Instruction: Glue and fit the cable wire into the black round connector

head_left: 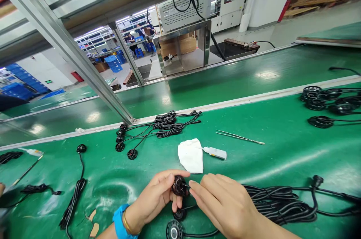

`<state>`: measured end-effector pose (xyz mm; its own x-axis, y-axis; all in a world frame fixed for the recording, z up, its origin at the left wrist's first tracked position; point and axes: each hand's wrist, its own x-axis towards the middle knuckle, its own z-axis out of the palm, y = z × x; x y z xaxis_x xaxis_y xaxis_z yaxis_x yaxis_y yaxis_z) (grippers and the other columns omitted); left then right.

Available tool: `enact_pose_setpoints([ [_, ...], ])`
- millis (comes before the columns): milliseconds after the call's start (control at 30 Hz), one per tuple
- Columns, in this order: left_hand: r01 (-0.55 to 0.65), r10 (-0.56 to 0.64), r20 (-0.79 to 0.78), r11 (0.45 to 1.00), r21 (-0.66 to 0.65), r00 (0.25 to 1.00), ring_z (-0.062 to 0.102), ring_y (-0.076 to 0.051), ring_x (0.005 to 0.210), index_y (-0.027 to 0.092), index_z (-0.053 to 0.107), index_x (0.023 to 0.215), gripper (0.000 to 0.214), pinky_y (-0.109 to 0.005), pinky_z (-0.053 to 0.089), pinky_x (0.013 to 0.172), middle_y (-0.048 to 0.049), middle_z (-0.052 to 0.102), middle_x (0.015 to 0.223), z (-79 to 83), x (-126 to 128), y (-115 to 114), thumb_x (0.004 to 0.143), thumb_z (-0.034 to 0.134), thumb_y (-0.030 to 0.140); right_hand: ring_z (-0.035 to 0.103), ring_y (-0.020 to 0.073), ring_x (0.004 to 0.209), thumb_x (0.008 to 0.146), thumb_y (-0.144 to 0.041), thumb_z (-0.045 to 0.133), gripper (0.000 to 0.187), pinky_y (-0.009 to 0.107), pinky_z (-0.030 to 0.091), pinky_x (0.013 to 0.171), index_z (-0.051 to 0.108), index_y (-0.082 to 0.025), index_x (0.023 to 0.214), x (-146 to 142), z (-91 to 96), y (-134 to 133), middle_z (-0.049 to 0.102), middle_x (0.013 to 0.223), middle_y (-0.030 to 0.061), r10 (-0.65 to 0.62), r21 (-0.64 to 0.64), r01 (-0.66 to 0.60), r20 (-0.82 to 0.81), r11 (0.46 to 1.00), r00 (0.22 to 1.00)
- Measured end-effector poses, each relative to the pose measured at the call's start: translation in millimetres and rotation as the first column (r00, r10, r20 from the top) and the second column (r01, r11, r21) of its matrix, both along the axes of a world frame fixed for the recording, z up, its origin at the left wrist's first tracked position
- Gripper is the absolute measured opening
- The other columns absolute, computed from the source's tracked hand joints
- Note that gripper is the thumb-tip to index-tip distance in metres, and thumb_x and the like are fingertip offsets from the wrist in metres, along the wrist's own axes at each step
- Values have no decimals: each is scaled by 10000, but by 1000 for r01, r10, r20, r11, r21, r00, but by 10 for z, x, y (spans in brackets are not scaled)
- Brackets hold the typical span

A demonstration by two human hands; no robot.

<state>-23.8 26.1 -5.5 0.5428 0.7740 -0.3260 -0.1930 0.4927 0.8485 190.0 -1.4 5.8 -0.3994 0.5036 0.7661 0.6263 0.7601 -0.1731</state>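
Left hand (153, 197) grips round part (179, 185), steadying it. Right hand (222, 203) pinches its edge, fingertips working; cloth (191, 155) lies near

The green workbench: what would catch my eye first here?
Two bare hands at the bottom centre: the left hand pinches a small round black part while the right hand touches it. Just beyond lie a white folded cloth and a small white bottle, with bundled black cables further back on the green mat.
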Motion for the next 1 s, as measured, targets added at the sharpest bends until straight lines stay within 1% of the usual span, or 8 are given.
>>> enact_pose_setpoints([
  [167,-44,44,-3,999,16,999,655,-117,586,132,717,1201,439,-176,515,505,-47,674,717,20,15,-20,879,700,430,406,171,614,961,-103,517,150,341,236,578,663,-110,930,0,-48,-4,521,690,19,23,-9,-23,62,1000,998],
  [333,-40,41,-8,997,66,999,690,-142,661,163,723,1203,397,-204,528,571,-64,713,802,33,30,-36,898,681,414,393,180,634,935,-69,498,169,343,218,597,637,-134,865,16,-70,-13,507,710,23,24,-52,-20,72,998,997],
  [433,-47,56,-57,988,145,997,695,-155,768,199,720,1216,367,-220,533,649,-83,743,962,58,36,-47,901,685,385,392,178,631,938,-71,483,179,340,218,599,627,-143,860,11,-86,-15,511,722,25,32,-68,-27,75,997,997],
  [500,-44,72,-120,976,215,990,680,-142,772,219,722,1215,347,-220,531,673,-79,749,1011,85,44,-55,899,693,360,406,178,636,950,-79,467,187,338,228,604,637,-134,898,3,-99,-17,526,736,32,35,-61,-30,85,998,996],
  [700,-20,98,-252,955,294,963,641,-132,686,210,719,1220,357,-228,527,656,-44,746,811,143,76,-77,914,662,385,414,179,621,959,-76,464,213,340,226,597,619,-148,831,-28,-139,-11,518,714,27,8,-65,-1,96,998,995],
  [800,-34,120,-273,953,301,955,647,-133,715,226,709,1236,367,-244,537,691,-72,777,974,137,88,-92,909,665,387,433,173,615,981,-102,482,244,337,246,600,606,-164,780,-58,-149,-5,511,690,17,-35,-77,39,58,996,998],
  [900,-64,145,-261,953,296,954,673,-175,861,226,703,1243,385,-284,552,791,-103,751,1162,132,99,-106,896,680,390,444,170,601,999,-115,461,262,335,243,586,626,-171,803,-90,-161,1,508,676,9,-55,-89,58,32,994,998],
  [1000,-89,157,-240,958,273,958,680,-198,918,211,705,1231,395,-314,555,842,-112,748,1162,128,113,-114,875,706,381,439,167,583,1001,-108,451,270,335,235,575,634,-173,813,-110,-177,3,501,665,3,-69,-90,71,24,993,997],
])
